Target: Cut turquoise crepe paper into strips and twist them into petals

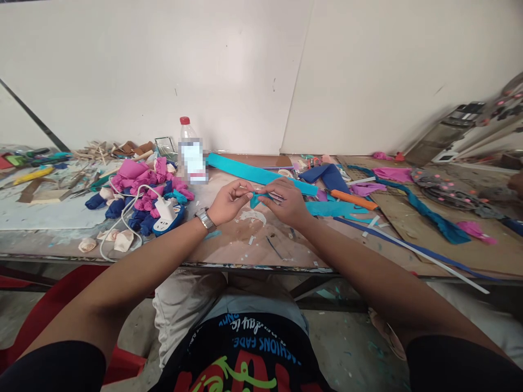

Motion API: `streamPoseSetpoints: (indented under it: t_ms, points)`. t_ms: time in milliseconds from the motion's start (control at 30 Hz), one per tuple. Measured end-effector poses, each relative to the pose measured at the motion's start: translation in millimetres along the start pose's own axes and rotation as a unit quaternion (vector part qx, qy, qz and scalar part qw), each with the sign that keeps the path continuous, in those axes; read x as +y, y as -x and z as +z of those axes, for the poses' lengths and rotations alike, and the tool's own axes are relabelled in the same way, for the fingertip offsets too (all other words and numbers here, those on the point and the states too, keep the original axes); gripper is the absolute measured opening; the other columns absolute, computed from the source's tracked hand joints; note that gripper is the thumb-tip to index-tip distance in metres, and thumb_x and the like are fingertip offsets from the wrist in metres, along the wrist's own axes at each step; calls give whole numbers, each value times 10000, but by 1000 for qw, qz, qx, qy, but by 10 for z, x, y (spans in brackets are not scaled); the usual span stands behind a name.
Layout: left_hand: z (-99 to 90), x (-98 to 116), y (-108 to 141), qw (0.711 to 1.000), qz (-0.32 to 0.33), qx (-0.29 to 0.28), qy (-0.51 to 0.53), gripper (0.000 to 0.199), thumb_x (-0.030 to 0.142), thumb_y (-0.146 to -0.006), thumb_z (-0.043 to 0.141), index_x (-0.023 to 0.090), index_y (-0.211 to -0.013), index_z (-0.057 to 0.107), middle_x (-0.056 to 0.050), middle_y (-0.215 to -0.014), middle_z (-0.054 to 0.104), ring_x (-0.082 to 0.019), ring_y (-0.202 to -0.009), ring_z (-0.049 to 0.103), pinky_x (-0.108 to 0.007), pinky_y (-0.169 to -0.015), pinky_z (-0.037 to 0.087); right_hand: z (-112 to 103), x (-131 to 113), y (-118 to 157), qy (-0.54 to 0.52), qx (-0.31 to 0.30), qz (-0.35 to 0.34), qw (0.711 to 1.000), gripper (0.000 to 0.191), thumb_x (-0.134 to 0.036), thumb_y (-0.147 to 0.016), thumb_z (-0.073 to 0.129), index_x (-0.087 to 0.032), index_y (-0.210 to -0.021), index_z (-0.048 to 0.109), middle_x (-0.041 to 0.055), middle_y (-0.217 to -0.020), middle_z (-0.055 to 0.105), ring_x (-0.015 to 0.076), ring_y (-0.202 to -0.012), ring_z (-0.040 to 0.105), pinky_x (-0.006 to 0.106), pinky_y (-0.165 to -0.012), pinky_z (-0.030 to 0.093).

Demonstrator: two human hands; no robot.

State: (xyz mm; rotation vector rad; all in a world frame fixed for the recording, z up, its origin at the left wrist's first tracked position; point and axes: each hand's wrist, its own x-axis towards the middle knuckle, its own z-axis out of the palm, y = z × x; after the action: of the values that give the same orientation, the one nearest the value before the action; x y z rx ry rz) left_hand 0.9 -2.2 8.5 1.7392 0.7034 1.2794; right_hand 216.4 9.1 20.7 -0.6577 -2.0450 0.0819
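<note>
A small piece of teal crepe paper (255,201) is pinched between my two hands above the middle of the workbench. My left hand (231,202), with a metal watch on the wrist, has its thumb and forefinger closed at the paper's left side. From the right, my right hand (286,201) grips the same piece, its fingers curled over it. Behind them a long teal paper strip (253,173) lies slantwise. Another cut teal strip (337,209) rests to the right of my right hand, near an orange-handled cutter (353,199).
A pile of pink and blue crepe-paper flowers (141,182) sits left, beside a white power strip (165,220) with a looping cord. A red-capped bottle (186,130) stands behind it. Cardboard (429,239) and paper strips cover the right side. The bench's front edge (261,267) lies below my forearms.
</note>
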Motion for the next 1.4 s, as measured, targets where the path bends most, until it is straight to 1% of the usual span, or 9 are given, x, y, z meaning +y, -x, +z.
streamPoseSetpoints:
  t_ms: [167, 333, 500, 600, 767, 933, 1067, 1233, 1400]
  points:
    - [27, 26, 31, 1000, 4, -14, -25, 421, 539, -861, 768, 171, -1009, 625, -36, -836, 728, -150, -768, 668, -272, -720, 481, 18, 30, 8, 15, 12, -7, 1000, 203, -437, -955, 689, -244, -906, 724, 48, -870, 770, 245, -878, 682, 445, -881, 466]
    - [40, 3, 40, 999, 15, -4, -47, 391, 495, -855, 789, 173, -1014, 636, -64, -909, 748, -168, -833, 698, -292, -767, 519, 32, 32, 13, 16, 6, 0, 1000, 174, -417, -946, 697, -250, -903, 720, 42, -864, 765, 244, -872, 678, 446, -881, 465]
    - [41, -23, 35, 1000, 1, 6, -17, 435, 529, -867, 764, 187, -1074, 591, -55, -914, 752, -156, -803, 693, -265, -719, 510, 20, 21, 13, 7, 5, -2, 1000, 161, -413, -941, 697, -254, -936, 721, 43, -905, 784, 249, -897, 681, 456, -919, 470]
    - [32, -27, 31, 1000, -3, 9, -19, 450, 528, -883, 749, 191, -1126, 576, -64, -942, 759, -160, -839, 697, -267, -746, 504, 11, 19, 13, 10, 1, 10, 1000, 182, -435, -943, 691, -256, -948, 726, 48, -923, 790, 258, -927, 679, 459, -928, 472]
    - [15, -29, 16, 999, 18, 6, -35, 404, 529, -891, 736, 182, -1064, 620, -78, -963, 739, -190, -966, 703, -296, -837, 505, 0, 22, 8, 14, -2, 12, 1000, 212, -463, -953, 677, -262, -951, 742, 50, -926, 794, 264, -945, 678, 460, -932, 473]
    - [12, -44, 6, 999, 22, 26, -42, 404, 531, -883, 743, 183, -1051, 628, -86, -1028, 731, -189, -966, 696, -314, -862, 500, -14, 14, 5, 20, -13, 25, 999, 230, -475, -971, 647, -275, -965, 760, 53, -953, 801, 277, -980, 672, 476, -941, 472]
    - [11, -39, 8, 997, 32, 27, -68, 364, 513, -903, 721, 184, -1044, 650, -107, -1126, 710, -201, -1039, 663, -318, -867, 498, -12, 24, 8, 21, -14, 24, 999, 245, -477, -979, 633, -270, -969, 764, 57, -947, 802, 273, -969, 671, 475, -937, 472]
    - [6, -26, 8, 995, 24, 46, -85, 341, 499, -884, 734, 183, -988, 659, -74, -1031, 672, -178, -954, 620, -297, -803, 493, -9, 38, 9, 24, -16, 24, 999, 261, -486, -978, 630, -263, -950, 762, 61, -917, 792, 271, -952, 669, 468, -925, 465]
    - [16, -11, 1, 999, 17, 22, -44, 324, 479, -887, 730, 176, -950, 637, -75, -1054, 670, -178, -947, 621, -310, -804, 508, -13, 30, 10, 29, -19, 14, 999, 266, -478, -983, 627, -251, -918, 750, 59, -883, 782, 262, -936, 668, 450, -910, 448]
